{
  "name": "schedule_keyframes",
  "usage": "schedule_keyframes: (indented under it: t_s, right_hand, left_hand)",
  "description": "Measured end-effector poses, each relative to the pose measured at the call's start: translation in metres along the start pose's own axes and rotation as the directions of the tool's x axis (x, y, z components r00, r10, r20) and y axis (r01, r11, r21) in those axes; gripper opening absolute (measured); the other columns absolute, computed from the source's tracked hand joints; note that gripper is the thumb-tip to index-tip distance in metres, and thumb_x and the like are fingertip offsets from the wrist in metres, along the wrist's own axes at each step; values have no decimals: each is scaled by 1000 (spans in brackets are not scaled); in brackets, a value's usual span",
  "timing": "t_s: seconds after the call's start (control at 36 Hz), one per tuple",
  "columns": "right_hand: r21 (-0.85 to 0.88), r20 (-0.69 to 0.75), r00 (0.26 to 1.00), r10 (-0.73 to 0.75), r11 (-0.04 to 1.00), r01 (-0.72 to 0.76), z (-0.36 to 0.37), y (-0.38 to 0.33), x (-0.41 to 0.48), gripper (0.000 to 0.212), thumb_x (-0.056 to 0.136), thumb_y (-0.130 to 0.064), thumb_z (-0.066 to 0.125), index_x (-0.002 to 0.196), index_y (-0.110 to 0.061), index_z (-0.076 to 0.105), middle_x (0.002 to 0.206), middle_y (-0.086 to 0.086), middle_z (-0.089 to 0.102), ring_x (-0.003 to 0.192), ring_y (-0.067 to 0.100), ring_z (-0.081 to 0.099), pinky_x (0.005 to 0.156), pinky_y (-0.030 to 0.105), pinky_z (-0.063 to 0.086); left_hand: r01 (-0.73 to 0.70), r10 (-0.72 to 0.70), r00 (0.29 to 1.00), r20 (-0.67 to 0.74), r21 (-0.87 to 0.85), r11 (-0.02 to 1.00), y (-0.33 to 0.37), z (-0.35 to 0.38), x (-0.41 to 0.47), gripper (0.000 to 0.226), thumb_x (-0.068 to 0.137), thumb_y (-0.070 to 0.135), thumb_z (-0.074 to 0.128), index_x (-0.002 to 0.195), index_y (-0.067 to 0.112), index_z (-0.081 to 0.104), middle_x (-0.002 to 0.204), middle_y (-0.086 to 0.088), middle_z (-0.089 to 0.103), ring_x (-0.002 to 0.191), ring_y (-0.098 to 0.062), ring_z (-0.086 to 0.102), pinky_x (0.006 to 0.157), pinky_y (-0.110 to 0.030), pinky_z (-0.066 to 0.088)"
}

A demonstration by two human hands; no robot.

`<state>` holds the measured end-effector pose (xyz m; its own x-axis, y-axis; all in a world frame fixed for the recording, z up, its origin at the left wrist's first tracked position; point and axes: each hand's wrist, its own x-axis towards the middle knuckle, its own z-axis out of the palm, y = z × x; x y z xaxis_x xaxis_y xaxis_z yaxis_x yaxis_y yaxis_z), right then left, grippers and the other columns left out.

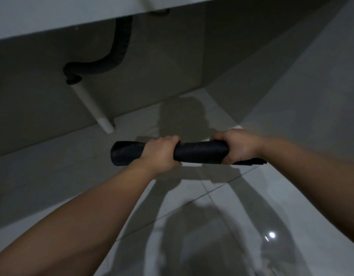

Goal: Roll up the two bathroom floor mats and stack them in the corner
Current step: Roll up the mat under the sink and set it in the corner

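Both hands grip one rolled mat held level above the glossy tiled floor: left hand wrapped near its open left end, right hand closed by the other. Mat is black, soft, tube-shaped.

The rolled mat is plain black, with no pattern visible on its surface. The floor tiles are glossy pale grey-white, crossed by thin darker grout lines and marked by soft grey shadows plus one small bright white glint. The wall reads as dull olive-grey in the dim light. A corrugated hose is black, and the pipe below it is white
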<state>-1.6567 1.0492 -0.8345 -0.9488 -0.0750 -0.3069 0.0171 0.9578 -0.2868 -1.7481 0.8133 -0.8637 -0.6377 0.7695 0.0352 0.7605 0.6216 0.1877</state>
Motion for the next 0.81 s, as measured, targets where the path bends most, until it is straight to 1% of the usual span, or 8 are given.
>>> schedule_keyframes:
  t_s: [0.19, 0.28, 0.36, 0.44, 0.53, 0.58, 0.67, 0.81]
  right_hand:
    - [-57, -50, 998, -24, 998, 21, 22, 61, -17, 78, 59, -41, 71, 129, -34, 39, 105, -3, 53, 87, 20, 58, 74, 33, 49]
    - [29, -78, 997, 25, 999, -23, 28, 86, -24, 61, 61, -35, 69, 117, -35, 44, 98, -1, 54, 84, 21, 59, 72, 36, 51]
    - [130, -68, 994, 90, 988, -80, 24, 104, -26, 43, 62, -29, 68, 100, -37, 48, 87, -6, 61, 78, 16, 60, 68, 36, 52]
    - [232, -39, 984, 174, 959, -161, 27, 128, -24, 37, 68, -24, 68, 99, -39, 52, 77, -7, 60, 62, 4, 56, 49, 22, 43]
    - [324, -31, 973, 228, 923, -205, 39, 153, -16, 33, 71, -26, 69, 96, -42, 54, 68, -8, 61, 48, 3, 58, 37, 15, 39]
    - [400, -31, 964, 266, 887, -231, 51, 169, -5, 30, 70, -29, 69, 92, -43, 55, 69, -6, 65, 52, 3, 63, 44, 20, 50]
    - [522, -35, 939, 343, 807, -276, 70, 186, 12, 28, 67, -26, 71, 90, -37, 59, 79, -1, 68, 68, 15, 67, 65, 41, 59]
    - [640, -42, 899, 436, 703, -311, 91, 203, 36, 29, 68, -21, 73, 94, -29, 62, 89, 1, 67, 84, 23, 64, 79, 44, 56]
  left_hand:
    - [-20, 16, 994, 110, 43, 999, 25, 17, 57, 24, 71, 35, 62, 84, 32, 42, 88, 2, 61, 79, -23, 57, 63, -32, 32]
    - [12, -19, 989, 146, 53, 999, 35, 23, 84, 21, 72, 36, 60, 83, 33, 43, 87, 4, 61, 81, -23, 57, 67, -34, 33]
    - [53, -64, 987, 145, 84, 995, 53, 36, 106, 19, 75, 37, 59, 90, 32, 48, 95, 2, 62, 92, -24, 56, 80, -38, 35]
    - [62, -81, 987, 140, 132, 989, 68, 58, 126, 31, 76, 34, 60, 105, 27, 53, 107, -1, 60, 106, -25, 52, 100, -47, 30]
    - [45, -56, 995, 77, 142, 989, 75, 82, 145, 48, 75, 24, 59, 121, 21, 48, 119, -6, 54, 116, -27, 44, 106, -47, 23]
    - [42, -44, 999, 11, 129, 991, 78, 97, 155, 58, 75, 22, 59, 131, 18, 41, 131, -9, 46, 124, -28, 36, 109, -46, 18]
    - [24, -23, 1000, -20, 70, 997, 80, 114, 164, 68, 77, 22, 61, 138, 14, 33, 143, -11, 35, 132, -28, 26, 110, -44, 16]
    - [-86, 83, 995, 57, 41, 995, 86, 129, 175, 69, 76, 17, 57, 140, 13, 32, 146, -10, 33, 132, -26, 27, 109, -37, 19]
